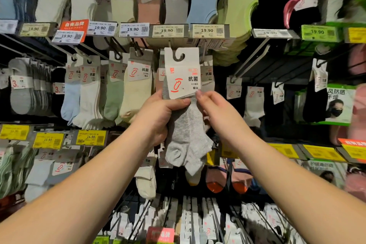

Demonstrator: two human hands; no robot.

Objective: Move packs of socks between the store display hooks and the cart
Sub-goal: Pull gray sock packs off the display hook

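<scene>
Aloft, both hands [158,113] [215,109] around grey sock pack [184,121].

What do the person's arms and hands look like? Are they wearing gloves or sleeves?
No gloves and no sleeves show. Both forearms are bare from the bottom corners of the picture up to the wrists. The left hand and the right hand are bare too, with no rings, watch or bracelet showing. The fingers have short, plain nails with no polish that shows.
</scene>
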